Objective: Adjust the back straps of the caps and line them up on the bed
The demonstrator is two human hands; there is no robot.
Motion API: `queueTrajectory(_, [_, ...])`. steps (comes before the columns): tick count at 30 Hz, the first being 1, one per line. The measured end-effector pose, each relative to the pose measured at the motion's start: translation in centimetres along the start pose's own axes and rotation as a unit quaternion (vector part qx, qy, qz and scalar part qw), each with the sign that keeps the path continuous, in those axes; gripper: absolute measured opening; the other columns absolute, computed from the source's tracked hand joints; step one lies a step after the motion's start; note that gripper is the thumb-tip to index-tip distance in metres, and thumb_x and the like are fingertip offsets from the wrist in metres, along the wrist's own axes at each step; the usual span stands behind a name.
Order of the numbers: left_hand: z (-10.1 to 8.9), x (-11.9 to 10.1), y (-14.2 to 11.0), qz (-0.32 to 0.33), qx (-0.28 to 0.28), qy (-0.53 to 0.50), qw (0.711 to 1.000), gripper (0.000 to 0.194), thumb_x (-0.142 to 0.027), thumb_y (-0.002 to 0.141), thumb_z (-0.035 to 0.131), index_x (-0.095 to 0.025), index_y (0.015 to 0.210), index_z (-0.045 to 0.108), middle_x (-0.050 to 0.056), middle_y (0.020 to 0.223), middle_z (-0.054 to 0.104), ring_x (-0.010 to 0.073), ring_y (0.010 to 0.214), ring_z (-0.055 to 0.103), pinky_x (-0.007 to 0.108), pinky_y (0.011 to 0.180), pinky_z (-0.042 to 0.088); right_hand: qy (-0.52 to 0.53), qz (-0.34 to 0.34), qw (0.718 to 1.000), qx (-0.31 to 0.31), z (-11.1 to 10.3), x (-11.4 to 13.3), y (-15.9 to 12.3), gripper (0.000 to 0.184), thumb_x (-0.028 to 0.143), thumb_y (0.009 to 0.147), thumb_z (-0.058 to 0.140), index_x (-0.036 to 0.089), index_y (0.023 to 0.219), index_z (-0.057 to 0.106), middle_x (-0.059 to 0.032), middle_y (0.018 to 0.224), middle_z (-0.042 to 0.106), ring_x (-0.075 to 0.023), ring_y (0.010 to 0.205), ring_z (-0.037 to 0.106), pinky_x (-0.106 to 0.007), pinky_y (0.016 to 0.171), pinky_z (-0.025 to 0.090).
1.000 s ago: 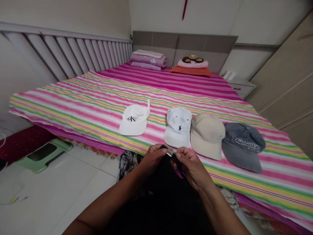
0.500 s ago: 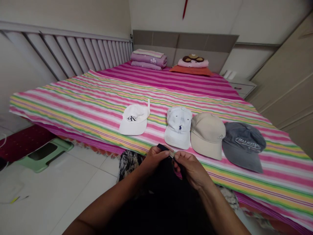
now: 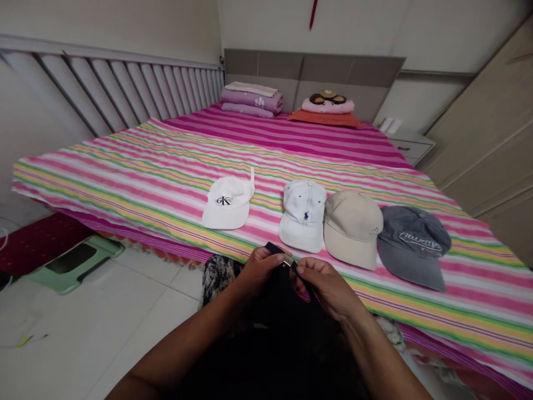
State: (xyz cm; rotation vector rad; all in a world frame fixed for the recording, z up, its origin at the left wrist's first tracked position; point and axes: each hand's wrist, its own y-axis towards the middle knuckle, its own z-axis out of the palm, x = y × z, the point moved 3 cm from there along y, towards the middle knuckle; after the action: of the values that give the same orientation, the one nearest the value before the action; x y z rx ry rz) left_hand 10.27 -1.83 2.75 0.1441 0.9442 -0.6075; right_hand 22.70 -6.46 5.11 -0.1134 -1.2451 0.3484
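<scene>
Both my hands meet just in front of the bed edge over a black cap point(image 3: 287, 311) held low in front of me. My left hand point(image 3: 260, 269) pinches the cap's dark strap point(image 3: 275, 248). My right hand point(image 3: 325, 283) pinches the strap on the other side of its small metal buckle point(image 3: 287, 260). On the striped bedsheet point(image 3: 166, 166) beyond lie a white cap with a black logo point(image 3: 228, 203), a white cap with a small blue emblem point(image 3: 303, 214), a beige cap point(image 3: 352, 225) and a grey cap point(image 3: 412, 241).
Folded purple bedding point(image 3: 252, 101) and a pillow with a bear cushion point(image 3: 327, 108) lie at the headboard. A green plastic stool point(image 3: 75, 261) stands on the tiled floor at left. A nightstand point(image 3: 410, 144) and wardrobe point(image 3: 491, 122) are at right.
My fingers have shifted slightly on the strap and buckle. The view has tilted a little; the caps on the bed have not moved.
</scene>
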Motion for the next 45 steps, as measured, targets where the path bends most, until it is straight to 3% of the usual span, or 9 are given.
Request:
queueTrajectory(8, [-0.3, 0.3, 0.2, 0.007, 0.002, 0.026, 1.0, 0.026, -0.03, 0.063, 0.068, -0.011, 0.079, 0.064, 0.004, 0.063, 0.065, 0.0129, 0.054, 0.057, 0.024, 0.056, 0.042, -0.034, -0.005, 0.999, -0.041, -0.1, 0.4, 0.0, 0.023, 0.032, 0.068, 0.064, 0.014, 0.059, 0.053, 0.0033, 0.048, 0.051, -0.0049, 0.039, 0.037, -0.019, 0.039, 0.026])
queueTrajectory(18, [0.4, 0.2, -0.3, 0.008, 0.023, 0.045, 0.999, 0.024, -0.031, 0.063, 0.067, -0.012, 0.079, 0.065, 0.003, 0.061, 0.065, 0.0127, 0.054, 0.057, 0.023, 0.055, 0.042, -0.025, -0.007, 0.999, -0.042, 0.1, 0.5, 0.0, 0.023, 0.031, 0.067, 0.064, 0.014, 0.057, 0.051, 0.004, 0.045, 0.05, -0.0047, 0.038, 0.036, -0.02, 0.042, 0.024])
queueTrajectory(22, [0.4, -0.4, -0.3, 0.02, 0.067, 0.01, 0.998, 0.035, -0.046, 0.068, 0.059, -0.013, 0.078, 0.066, 0.005, 0.065, 0.065, 0.0167, 0.062, 0.058, 0.028, 0.064, 0.043, -0.032, 0.0, 0.998, -0.046, 0.0, 0.5, 0.0, 0.022, 0.03, 0.067, 0.064, 0.015, 0.057, 0.052, 0.004, 0.045, 0.05, -0.0045, 0.037, 0.035, -0.02, 0.041, 0.021])
queueTrajectory(26, [-0.2, -1.3, -0.1, -0.061, 0.132, -0.025, 0.989, 0.052, -0.06, 0.072, 0.047, -0.012, 0.073, 0.068, 0.009, 0.067, 0.066, 0.0214, 0.07, 0.06, 0.033, 0.069, 0.043, -0.033, -0.002, 0.999, -0.041, 0.2, 0.7, -0.1, 0.022, 0.029, 0.066, 0.064, 0.014, 0.055, 0.052, 0.004, 0.044, 0.049, -0.0044, 0.037, 0.032, -0.02, 0.04, 0.018])
queueTrajectory(30, [-1.5, -1.9, 0.6, -0.151, 0.14, 0.029, 0.978, 0.036, -0.044, 0.068, 0.061, -0.011, 0.081, 0.069, 0.007, 0.069, 0.066, 0.0145, 0.059, 0.058, 0.024, 0.055, 0.04, -0.044, -0.004, 0.998, -0.039, 0.4, 0.6, -0.1, 0.021, 0.028, 0.066, 0.063, 0.015, 0.055, 0.051, 0.0039, 0.043, 0.048, -0.0044, 0.037, 0.03, -0.02, 0.039, 0.014])
queueTrajectory(34, [-1.9, -2.1, 1.0, -0.196, 0.163, 0.099, 0.962, 0.028, -0.027, 0.059, 0.072, -0.012, 0.082, 0.069, 0.003, 0.063, 0.064, 0.0086, 0.048, 0.051, 0.02, 0.046, 0.033, -0.056, -0.009, 0.997, -0.049, 0.4, 0.5, 0.0, 0.019, 0.027, 0.066, 0.062, 0.015, 0.054, 0.051, 0.0043, 0.042, 0.046, -0.0042, 0.037, 0.028, -0.02, 0.038, 0.013])
queueTrajectory(39, [-1.7, -1.7, 1.0, -0.224, 0.158, 0.158, 0.949, 0.016, -0.027, 0.062, 0.07, -0.012, 0.068, 0.067, -0.002, 0.05, 0.054, 0.0062, 0.042, 0.041, 0.02, 0.041, 0.026, -0.068, -0.012, 0.996, -0.054, 0.4, 0.5, -0.1, 0.021, 0.028, 0.065, 0.062, 0.016, 0.053, 0.05, 0.0047, 0.042, 0.045, -0.0046, 0.037, 0.028, -0.02, 0.038, 0.014])
queueTrajectory(45, [-1.5, -1.3, 1.0, -0.201, 0.123, 0.106, 0.966, 0.013, -0.019, 0.054, 0.072, -0.012, 0.062, 0.064, -0.002, 0.049, 0.054, 0.0058, 0.042, 0.043, 0.02, 0.044, 0.028, -0.058, -0.011, 0.997, -0.047, 0.3, 0.8, -0.1, 0.022, 0.029, 0.066, 0.064, 0.015, 0.055, 0.051, 0.0049, 0.042, 0.046, -0.0039, 0.037, 0.03, -0.019, 0.039, 0.017])
